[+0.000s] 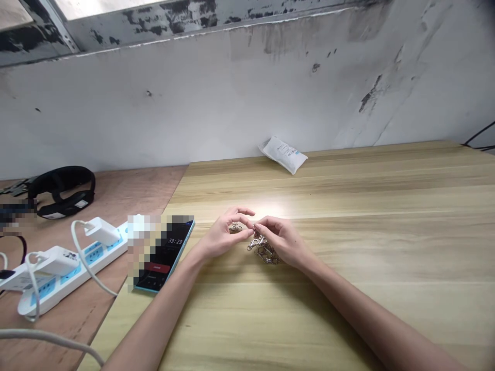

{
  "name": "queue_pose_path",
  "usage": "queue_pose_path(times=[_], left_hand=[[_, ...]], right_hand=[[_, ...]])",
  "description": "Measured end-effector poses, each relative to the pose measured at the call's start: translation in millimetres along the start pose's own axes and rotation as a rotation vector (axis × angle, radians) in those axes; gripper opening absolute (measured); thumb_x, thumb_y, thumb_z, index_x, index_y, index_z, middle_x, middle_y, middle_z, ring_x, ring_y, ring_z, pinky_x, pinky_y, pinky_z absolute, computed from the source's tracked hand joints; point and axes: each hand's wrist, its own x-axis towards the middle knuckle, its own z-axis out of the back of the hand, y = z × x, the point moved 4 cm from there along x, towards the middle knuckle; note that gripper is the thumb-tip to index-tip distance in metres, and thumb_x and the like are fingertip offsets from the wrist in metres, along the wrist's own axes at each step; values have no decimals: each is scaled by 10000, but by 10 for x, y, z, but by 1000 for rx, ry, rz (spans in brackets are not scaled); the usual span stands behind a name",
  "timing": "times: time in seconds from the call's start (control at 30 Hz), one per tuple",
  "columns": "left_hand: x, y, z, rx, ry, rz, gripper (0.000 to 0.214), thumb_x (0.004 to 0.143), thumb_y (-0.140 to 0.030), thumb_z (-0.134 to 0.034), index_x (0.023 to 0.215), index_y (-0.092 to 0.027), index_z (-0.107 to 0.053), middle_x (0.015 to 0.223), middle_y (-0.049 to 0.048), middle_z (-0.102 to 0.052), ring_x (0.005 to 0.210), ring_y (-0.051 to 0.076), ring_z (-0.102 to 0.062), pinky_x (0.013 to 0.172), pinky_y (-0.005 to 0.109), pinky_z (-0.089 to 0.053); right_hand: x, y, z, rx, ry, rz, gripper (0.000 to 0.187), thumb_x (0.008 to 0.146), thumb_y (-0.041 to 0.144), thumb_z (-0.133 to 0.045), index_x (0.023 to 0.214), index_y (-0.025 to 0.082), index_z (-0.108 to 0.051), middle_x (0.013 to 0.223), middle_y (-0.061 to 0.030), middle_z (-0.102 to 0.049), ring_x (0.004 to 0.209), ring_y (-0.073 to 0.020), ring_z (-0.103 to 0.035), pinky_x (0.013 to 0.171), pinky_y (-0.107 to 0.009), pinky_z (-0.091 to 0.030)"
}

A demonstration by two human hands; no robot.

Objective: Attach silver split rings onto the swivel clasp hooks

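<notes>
Near the middle of the pale wood tabletop [386,216], in the head view, both bare hands meet fingertip to fingertip over a bunch of silvery metal clasps [266,252]. The left hand [222,236] is loosely curved, its index finger raised and reaching toward the other hand, with a gap between that finger and the thumb; its thumb tip comes right up to the right fingertips. The right hand [284,241] has thumb and index finger drawn close together at the meeting point. Something tiny glints there, but I cannot tell whether either hand is pinching it.

The bunch lies just below and partly behind the right fingers. Its uppermost visible clasp lies slantwise, long axis running from lower left, where a ring-like end shows, to upper right beside the right fingers; which end is the hook is too small to tell. The other clasps there point various ways. A smaller metal cluster [235,227] shows between the left thumb and fingers, on the tabletop beyond.
</notes>
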Motion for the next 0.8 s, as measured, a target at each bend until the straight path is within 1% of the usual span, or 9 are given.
queue_pose_path(times=[0.17,0.3,0.4,0.47,0.67,0.8], left_hand=[[0,-9,-11,13,-7,-15,99,859,-280,-630,823,-197,-673,1244,76,-574,1133,217,-568,972,390,-453],[0,-22,-16,29,-32,-21,103,854,-265,-625,788,-189,-650,1241,79,-574,1156,226,-552,980,392,-452],[3,-26,-11,47,-54,-26,88,852,-251,-619,794,-188,-637,1239,86,-574,1171,237,-538,999,416,-444],[4,-24,-9,62,-56,-29,69,851,-241,-615,810,-191,-639,1244,87,-574,1180,242,-531,1010,431,-436],[-6,-24,-12,104,-35,-54,71,861,-240,-604,823,-200,-649,1251,90,-572,1200,244,-520,1027,433,-423],[-9,-31,-11,141,-29,-71,56,855,-213,-601,822,-198,-644,1234,87,-578,1185,245,-526,1036,454,-411]], right_hand=[[-10,-21,-8,3,16,-5,356,927,460,-529,903,155,-711,807,-61,-684,706,-157,-599,634,-278,-459],[-3,-34,-25,70,55,10,356,931,473,-525,908,158,-689,814,-56,-680,700,-142,-592,628,-265,-463],[9,-65,-33,141,97,10,323,908,470,-568,939,162,-660,854,-59,-675,732,-142,-605,651,-267,-480],[13,-91,-29,133,112,0,309,899,460,-584,946,161,-644,865,-61,-668,739,-143,-607,656,-272,-483],[12,-111,6,-10,78,21,277,901,437,-568,888,166,-629,772,-28,-631,638,-119,-542,578,-252,-435],[26,-95,58,-60,-7,36,270,886,422,-590,903,168,-682,722,-20,-621,578,-110,-475,525,-248,-378]])
